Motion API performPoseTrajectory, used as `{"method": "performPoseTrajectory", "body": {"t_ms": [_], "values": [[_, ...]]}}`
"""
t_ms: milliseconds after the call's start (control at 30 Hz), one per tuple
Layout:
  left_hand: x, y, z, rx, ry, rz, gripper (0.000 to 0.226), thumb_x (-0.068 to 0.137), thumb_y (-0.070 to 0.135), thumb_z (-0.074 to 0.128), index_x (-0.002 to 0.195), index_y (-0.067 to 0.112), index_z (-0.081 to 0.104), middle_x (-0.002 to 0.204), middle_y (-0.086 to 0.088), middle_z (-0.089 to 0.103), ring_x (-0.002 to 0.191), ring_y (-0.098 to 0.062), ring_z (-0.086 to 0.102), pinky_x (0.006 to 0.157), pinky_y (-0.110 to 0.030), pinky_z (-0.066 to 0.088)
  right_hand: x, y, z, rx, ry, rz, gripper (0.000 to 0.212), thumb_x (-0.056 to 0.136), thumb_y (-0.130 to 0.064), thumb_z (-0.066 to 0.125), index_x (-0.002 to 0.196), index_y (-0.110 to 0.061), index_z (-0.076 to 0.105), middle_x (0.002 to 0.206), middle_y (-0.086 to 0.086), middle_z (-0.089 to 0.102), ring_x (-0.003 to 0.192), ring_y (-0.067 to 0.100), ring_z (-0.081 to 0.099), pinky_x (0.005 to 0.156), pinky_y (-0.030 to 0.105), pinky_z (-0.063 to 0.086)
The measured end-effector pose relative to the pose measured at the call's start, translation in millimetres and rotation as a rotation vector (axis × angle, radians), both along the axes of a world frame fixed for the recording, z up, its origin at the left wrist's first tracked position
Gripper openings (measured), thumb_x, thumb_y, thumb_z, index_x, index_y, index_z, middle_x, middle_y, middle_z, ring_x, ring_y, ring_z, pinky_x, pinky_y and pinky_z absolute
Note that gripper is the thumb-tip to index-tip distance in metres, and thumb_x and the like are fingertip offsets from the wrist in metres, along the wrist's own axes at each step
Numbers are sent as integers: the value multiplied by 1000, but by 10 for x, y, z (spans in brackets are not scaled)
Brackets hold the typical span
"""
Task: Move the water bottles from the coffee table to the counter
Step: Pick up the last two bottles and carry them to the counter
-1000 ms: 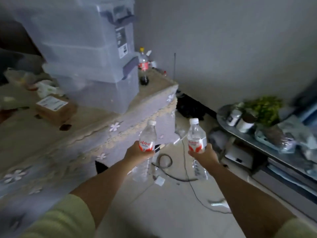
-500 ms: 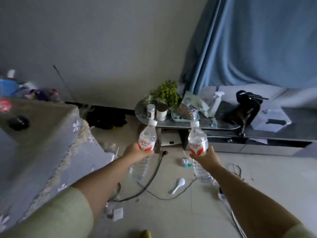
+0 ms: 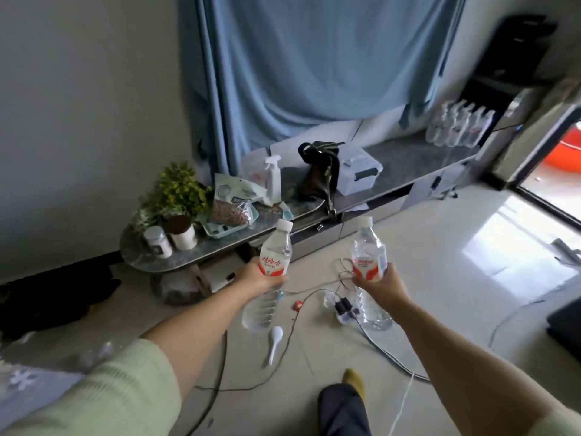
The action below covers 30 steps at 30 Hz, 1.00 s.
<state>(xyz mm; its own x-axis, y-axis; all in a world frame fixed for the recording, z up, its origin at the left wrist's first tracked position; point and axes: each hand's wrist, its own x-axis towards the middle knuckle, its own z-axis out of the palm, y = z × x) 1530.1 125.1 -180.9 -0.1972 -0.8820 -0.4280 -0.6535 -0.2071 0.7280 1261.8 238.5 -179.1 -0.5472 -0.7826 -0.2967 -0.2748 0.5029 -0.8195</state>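
Left hand [image 3: 256, 275]: fingers curled round the left water bottle [image 3: 270, 272] at its red and white label, holding it in the air with the cap tilted up and to the right.
Right hand [image 3: 382, 283]: fingers wrapped round the right water bottle [image 3: 368, 262] at its label, holding it nearly upright in the air.
Both bottles: clear, white-capped, carried side by side above the floor [image 3: 440, 278], well apart from each other and short of the desk [image 3: 408, 165].
Desk: long, low, grey, running along the wall under a blue curtain [image 3: 314, 64]; its rounded left end is nearest the hands.
Bottles on the desk: a row of clear bottles [image 3: 457, 125] stands at the far right end, blurred, so their count is unclear.
Other things on the desk: a green plant [image 3: 176, 193], two small jars [image 3: 169, 239], a white spray bottle [image 3: 273, 177], a dark bag [image 3: 320, 174] and a clear plastic box [image 3: 358, 171].
Floor: pale tiles with loose cables [image 3: 295, 316], a white spoon [image 3: 275, 341] and a power strip [image 3: 342, 306] lying below the hands.
Person: pale green sleeves [image 3: 103, 398], a dark trouser leg and a yellow sock [image 3: 353, 377] at the bottom edge.
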Motion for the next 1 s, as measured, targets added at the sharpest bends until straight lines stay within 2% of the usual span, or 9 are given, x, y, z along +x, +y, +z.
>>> {"method": "performPoseTrajectory", "body": {"t_ms": [133, 233, 400, 500, 633, 733, 833, 900, 1000], "values": [[-729, -131, -16, -20, 73, -122, 39, 61, 38, 87, 89, 27, 61, 82, 14, 66, 87, -12, 66, 68, -21, 47, -564, 84, -60, -25, -53, -96, 59, 68, -27, 86, 114, -11, 52, 101, 7, 66, 93, 24, 65, 85, 40, 54], [-1366, -264, -15, -14, 79, -221, 34, 63, 39, 86, 84, 30, 60, 83, 13, 67, 84, -8, 64, 73, -24, 49, -1074, 60, -92, -28, -48, -182, 57, 68, -25, 86, 109, -15, 48, 100, 5, 65, 85, 17, 62, 73, 30, 48], [-2426, -543, 50, -4, 94, -276, 35, 63, 39, 85, 84, 31, 58, 82, 15, 64, 79, -3, 60, 65, -22, 45, -1979, -54, -68, -11, 11, -248, 57, 68, -32, 86, 110, -17, 50, 95, 1, 65, 76, 10, 58, 57, 20, 38], [-3076, -630, 106, 2, 110, -328, 37, 64, 41, 85, 90, 31, 59, 88, 12, 66, 86, -9, 63, 72, -26, 48, -2548, -88, -30, 11, 56, -275, 57, 68, -37, 84, 110, -20, 50, 94, -3, 63, 75, 10, 56, 59, 23, 36], [-3848, -716, 199, -30, 155, -424, 48, 66, 39, 83, 106, 27, 61, 98, 4, 70, 94, -17, 65, 89, -37, 53, -3183, -179, 40, 8, 60, -341, 55, 66, -40, 84, 106, -23, 49, 88, -7, 60, 70, 2, 51, 59, 23, 35], [-4328, -793, 218, -41, 154, -499, 48, 66, 38, 83, 107, 25, 62, 100, 1, 70, 96, -18, 65, 91, -40, 53, -3519, -266, -3, -3, 39, -379, 55, 66, -40, 85, 107, -23, 52, 91, -7, 63, 76, 9, 56, 65, 26, 38], [-4758, -979, 227, -56, 130, -540, 46, 68, 37, 84, 106, 20, 64, 101, -3, 70, 97, -22, 65, 92, -41, 52, -3829, -424, -27, -28, 39, -413, 48, 65, -38, 85, 101, -25, 57, 85, -8, 66, 70, 2, 57, 57, 20, 37], [-5050, -1158, 193, -63, 124, -569, 45, 67, 37, 84, 104, 22, 63, 101, -2, 70, 97, -22, 64, 92, -41, 52, -4074, -552, -63, -21, 34, -430, 47, 65, -37, 85, 103, -21, 63, 88, -4, 70, 73, 9, 63, 60, 21, 40], [-5378, -1430, 153, -47, 112, -600, 51, 66, 42, 84, 108, 25, 61, 104, 0, 69, 101, -21, 63, 94, -39, 51, -4371, -724, -97, 2, 29, -464, 53, 67, -38, 84, 110, -18, 62, 97, 1, 72, 84, 20, 65, 71, 26, 41]]}}
